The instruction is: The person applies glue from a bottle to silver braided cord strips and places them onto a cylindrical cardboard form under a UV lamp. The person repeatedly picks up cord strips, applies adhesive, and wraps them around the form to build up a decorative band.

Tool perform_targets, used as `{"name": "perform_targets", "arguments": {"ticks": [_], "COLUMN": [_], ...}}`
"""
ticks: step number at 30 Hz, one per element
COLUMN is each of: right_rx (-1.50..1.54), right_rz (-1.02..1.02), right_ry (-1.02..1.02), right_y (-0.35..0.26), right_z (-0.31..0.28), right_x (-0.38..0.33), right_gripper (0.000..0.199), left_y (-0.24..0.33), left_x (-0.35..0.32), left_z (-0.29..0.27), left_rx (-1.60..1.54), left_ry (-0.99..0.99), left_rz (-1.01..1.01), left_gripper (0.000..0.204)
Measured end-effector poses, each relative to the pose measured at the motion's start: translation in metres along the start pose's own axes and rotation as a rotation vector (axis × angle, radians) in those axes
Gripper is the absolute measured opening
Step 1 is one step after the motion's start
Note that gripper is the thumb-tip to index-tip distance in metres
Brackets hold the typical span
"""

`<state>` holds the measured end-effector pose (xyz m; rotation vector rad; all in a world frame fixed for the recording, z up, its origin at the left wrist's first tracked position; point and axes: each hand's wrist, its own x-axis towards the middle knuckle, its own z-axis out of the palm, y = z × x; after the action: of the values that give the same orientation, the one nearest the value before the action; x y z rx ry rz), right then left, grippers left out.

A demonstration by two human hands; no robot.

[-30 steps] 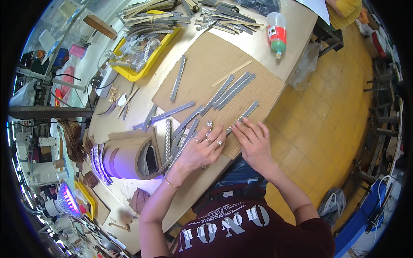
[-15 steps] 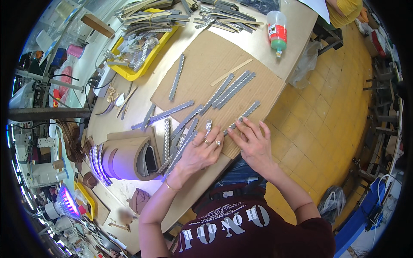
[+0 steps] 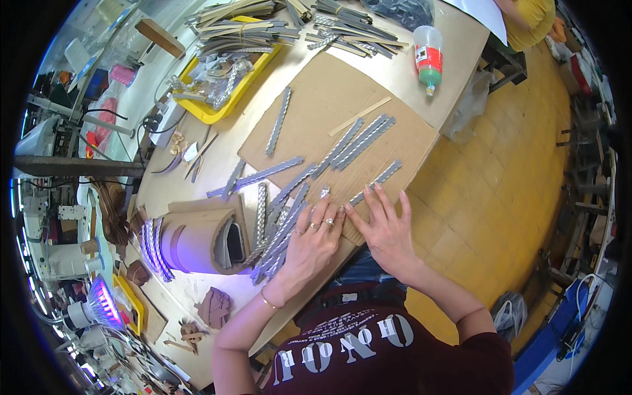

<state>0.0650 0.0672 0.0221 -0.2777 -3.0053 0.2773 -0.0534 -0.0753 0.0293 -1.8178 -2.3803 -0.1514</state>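
My left hand [image 3: 317, 238] is closed at the cardboard's near edge, fingers bent and pressed together. From behind its fingers sticks the tip of a silvery braided cord [image 3: 325, 191]; the rest is hidden. Beside it, my right hand [image 3: 388, 236] pinches and presses a grey strip with a pale braid along it [image 3: 385, 174], thumb and forefinger at its near end, the other fingers spread. The strip's near end runs between both hands, partly covered. Several similar grey braided strips [image 3: 359, 141] lie on the cardboard sheet [image 3: 316, 85], and more are heaped [image 3: 280, 243] left of my left hand.
A rolled brown board [image 3: 197, 243] stands on the table at left, near a lit purple lamp [image 3: 105, 303]. Farther back are a yellow tray [image 3: 210, 115], bundles of strips [image 3: 243, 33] and a bottle with green liquid [image 3: 429, 62]. Another person's yellow sleeve [image 3: 533, 26] shows at far right.
The view has shifted slightly. My right fingers have spread and lie nearer the strip's close end; my left hand has drawn up beside them.
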Motion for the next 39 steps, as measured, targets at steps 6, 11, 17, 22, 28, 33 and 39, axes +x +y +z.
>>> {"name": "perform_targets", "arguments": {"ticks": [6,11,17,22,28,33,39], "right_rx": [-0.085,-0.137,0.199,0.322,0.370,0.379,0.494], "right_rz": [0.017,-0.001,-0.058,-0.064,-0.062,-0.096,-0.018], "right_ry": [-0.060,0.003,0.149,0.229,0.290,0.357,0.469], "right_y": [-0.010,-0.012,0.032,0.058,0.067,0.064,0.076], "right_z": [0.000,0.000,-0.011,-0.008,0.003,0.014,0.006], "right_x": [-0.001,0.001,0.006,0.024,0.066,0.090,0.083], "right_gripper": [0.049,0.044,0.035,0.021,0.016,0.015,0.017], "left_y": [0.016,0.024,0.036,0.056,0.037,0.019,-0.004], "left_x": [-0.001,0.005,-0.001,-0.032,-0.054,-0.053,-0.037], "left_z": [0.005,0.006,0.004,-0.011,-0.026,-0.030,-0.036], "left_rx": [-0.108,-0.086,-0.062,-0.211,-0.201,-0.190,-0.260], "left_ry": [0.037,0.044,0.186,0.226,0.260,0.294,0.290], "left_rz": [-0.167,-0.189,-0.296,-0.402,-0.486,-0.550,-0.542], "left_gripper": [0.033,0.037,0.027,0.032,0.036,0.032,0.032]}}
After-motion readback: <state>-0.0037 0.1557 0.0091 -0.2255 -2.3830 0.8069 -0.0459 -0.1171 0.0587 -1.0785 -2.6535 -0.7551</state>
